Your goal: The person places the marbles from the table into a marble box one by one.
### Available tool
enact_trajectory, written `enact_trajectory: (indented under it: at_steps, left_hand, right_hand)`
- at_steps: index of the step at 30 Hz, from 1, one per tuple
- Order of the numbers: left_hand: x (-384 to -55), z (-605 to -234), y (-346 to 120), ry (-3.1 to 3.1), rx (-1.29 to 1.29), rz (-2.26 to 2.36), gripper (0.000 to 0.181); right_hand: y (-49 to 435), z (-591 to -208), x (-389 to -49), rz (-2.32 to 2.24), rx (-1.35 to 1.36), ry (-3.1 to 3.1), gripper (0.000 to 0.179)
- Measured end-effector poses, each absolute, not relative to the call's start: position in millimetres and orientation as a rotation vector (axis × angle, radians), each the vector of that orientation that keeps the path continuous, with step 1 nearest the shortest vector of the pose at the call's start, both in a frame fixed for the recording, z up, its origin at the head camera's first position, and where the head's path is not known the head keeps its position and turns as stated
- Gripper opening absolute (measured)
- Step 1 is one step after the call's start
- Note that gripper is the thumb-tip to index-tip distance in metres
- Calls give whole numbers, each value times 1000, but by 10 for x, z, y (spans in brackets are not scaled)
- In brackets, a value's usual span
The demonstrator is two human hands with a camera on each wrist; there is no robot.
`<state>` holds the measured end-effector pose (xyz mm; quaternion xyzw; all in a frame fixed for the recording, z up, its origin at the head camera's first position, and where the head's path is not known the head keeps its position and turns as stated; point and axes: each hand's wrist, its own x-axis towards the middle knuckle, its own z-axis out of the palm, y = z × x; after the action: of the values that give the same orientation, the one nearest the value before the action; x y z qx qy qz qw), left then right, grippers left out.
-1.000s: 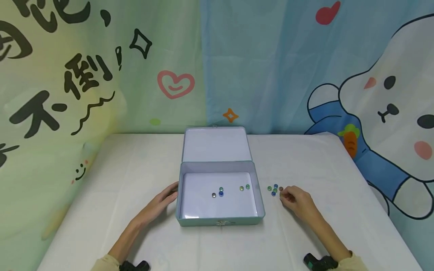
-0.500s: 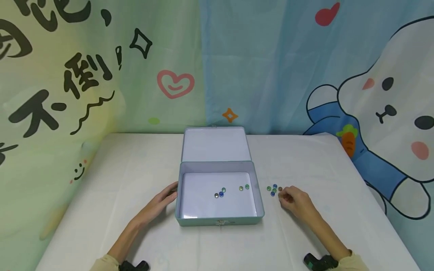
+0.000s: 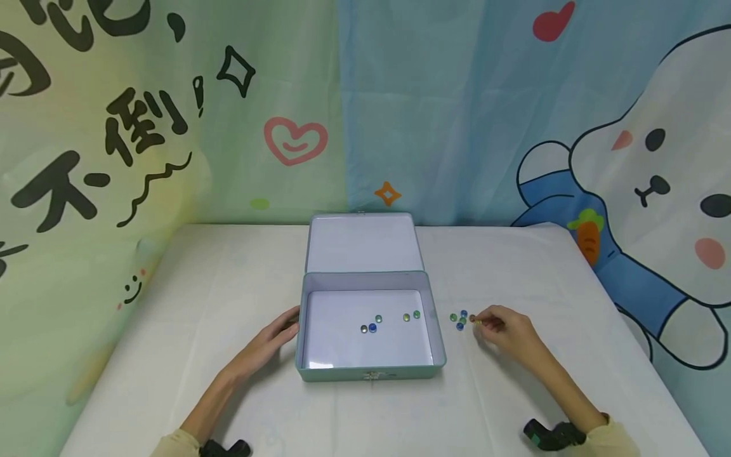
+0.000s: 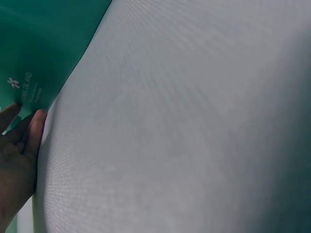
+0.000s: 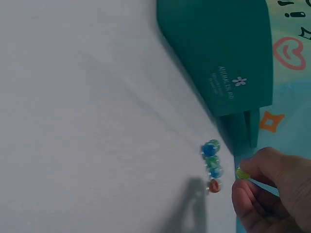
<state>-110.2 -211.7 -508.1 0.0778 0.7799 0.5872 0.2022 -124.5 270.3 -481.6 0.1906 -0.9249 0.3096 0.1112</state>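
My right hand pinches a yellow-green marble between thumb and forefinger, just right of a small cluster of marbles on the tablecloth. That cluster has blue marbles, green marbles and a reddish-brown marble. At the centre stands an open green tin box with a pale inside, its lid tipped back. Several marbles lie in it, among them a blue marble and a grey marble. With fingers extended, my left hand rests against the box's left wall.
A white cloth covers the table, and its far edge meets a printed curtain behind. White tablecloth lies between the box's right wall and the loose marbles. Dark wrist cameras sit on both forearms.
My right hand has risen a little, and a yellow-green marble now shows at its fingertips. Inside the box, a few marbles have rolled slightly right. The left hand stays in place.
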Motion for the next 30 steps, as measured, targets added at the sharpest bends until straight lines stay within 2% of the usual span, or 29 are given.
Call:
enact_trajectory:
  at_steps: [15,30]
  left_hand:
    - [-1086,-5079,-2105,2182,188,1625,58]
    - [-1089,-5074,-2120,2167,209,1634,57]
  right_hand:
    - [2451,-4241,-1475,1170,491,-2830,12]
    - [1589,-3891,-1823,1266,783,-2830,12]
